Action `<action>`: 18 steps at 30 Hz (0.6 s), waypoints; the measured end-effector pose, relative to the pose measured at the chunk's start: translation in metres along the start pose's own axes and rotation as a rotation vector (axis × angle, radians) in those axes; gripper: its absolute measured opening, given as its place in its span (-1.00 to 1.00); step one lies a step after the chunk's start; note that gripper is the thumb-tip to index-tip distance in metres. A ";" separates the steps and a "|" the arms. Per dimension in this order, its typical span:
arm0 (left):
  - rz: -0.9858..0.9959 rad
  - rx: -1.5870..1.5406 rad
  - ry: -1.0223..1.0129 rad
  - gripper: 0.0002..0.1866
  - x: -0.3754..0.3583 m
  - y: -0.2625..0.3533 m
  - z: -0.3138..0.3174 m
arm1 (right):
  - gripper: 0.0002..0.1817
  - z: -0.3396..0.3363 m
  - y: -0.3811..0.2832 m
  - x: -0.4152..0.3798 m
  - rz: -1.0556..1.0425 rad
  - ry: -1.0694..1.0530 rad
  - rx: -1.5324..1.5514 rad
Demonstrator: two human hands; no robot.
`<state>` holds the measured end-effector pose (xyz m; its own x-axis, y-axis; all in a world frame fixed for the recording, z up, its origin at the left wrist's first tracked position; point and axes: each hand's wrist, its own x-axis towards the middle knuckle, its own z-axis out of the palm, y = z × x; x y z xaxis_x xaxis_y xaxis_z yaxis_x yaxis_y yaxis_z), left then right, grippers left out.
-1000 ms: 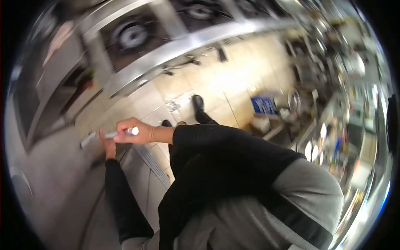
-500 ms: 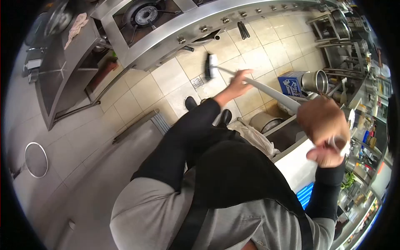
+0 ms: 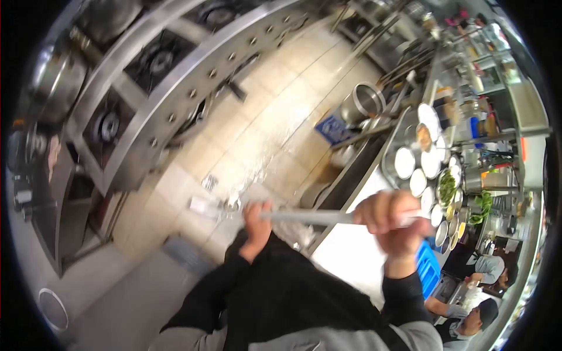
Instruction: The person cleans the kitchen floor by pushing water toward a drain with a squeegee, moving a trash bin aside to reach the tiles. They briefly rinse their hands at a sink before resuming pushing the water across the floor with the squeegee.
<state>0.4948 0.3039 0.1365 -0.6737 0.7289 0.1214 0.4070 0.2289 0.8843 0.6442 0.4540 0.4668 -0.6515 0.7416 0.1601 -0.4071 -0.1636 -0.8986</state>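
A long white pole (image 3: 310,217) runs across in front of my body. My left hand (image 3: 257,224) is closed around its lower stretch, near my apron. My right hand (image 3: 395,225) grips the upper end, with fingers wrapped over it. A white head (image 3: 204,206) shows at the low end, over the tiles left of my left hand. Blur keeps me from telling whether this floor tool is a brush or a squeegee. The tiled floor (image 3: 225,158) looks wet, with shiny splashes beside the head.
A stove (image 3: 137,131) with burners lines the left. To the right, a counter (image 3: 351,257) carries white bowls (image 3: 404,162), greens (image 3: 448,188) and a blue tray (image 3: 428,269). A metal pot (image 3: 363,103) and blue box (image 3: 333,128) stand beyond. Two people (image 3: 490,269) work at lower right.
Both hands have drawn the pole back toward my body, and the tool's head has come nearer. My view has turned, bringing more of the counter and two people into sight.
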 end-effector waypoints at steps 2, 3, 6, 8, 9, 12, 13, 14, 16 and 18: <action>-0.027 0.022 0.023 -0.59 -0.033 -0.011 0.007 | -0.45 -0.025 0.018 -0.018 0.101 0.064 0.178; 0.019 0.057 0.049 -0.59 -0.037 -0.012 0.019 | -0.48 -0.028 0.010 -0.019 0.082 -0.002 0.111; -0.069 -0.172 -0.129 -0.65 -0.004 0.018 0.056 | -0.50 0.005 -0.033 -0.004 0.008 -0.254 -0.194; -0.016 -0.388 -0.188 -0.67 0.039 0.036 0.094 | -0.54 0.015 -0.047 0.010 -0.099 -0.513 -0.455; 0.081 -0.412 -0.201 -0.66 0.063 0.034 0.114 | -0.55 0.020 -0.038 0.011 -0.166 -0.501 -0.512; 0.268 -0.406 -0.339 -0.65 0.130 0.040 0.121 | -0.57 0.031 -0.004 0.015 -0.256 -0.505 -0.608; 0.329 -0.357 -0.473 -0.64 0.145 0.046 0.113 | -0.58 0.035 -0.008 0.015 -0.281 -0.509 -0.614; 0.339 -0.366 -0.467 -0.64 0.150 0.051 0.105 | -0.58 0.037 -0.013 0.016 -0.299 -0.515 -0.615; 0.376 -0.289 -0.479 -0.61 0.156 0.084 0.069 | -0.58 0.048 -0.039 0.016 -0.387 -0.506 -0.493; 0.502 -0.287 -0.454 -0.57 0.147 0.078 0.037 | -0.56 0.054 -0.063 0.016 -0.496 -0.520 -0.278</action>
<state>0.4505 0.4524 0.2073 -0.1014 0.9112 0.3993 0.3797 -0.3355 0.8621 0.6253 0.4410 0.5477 -0.6796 0.2725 0.6811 -0.5996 0.3287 -0.7297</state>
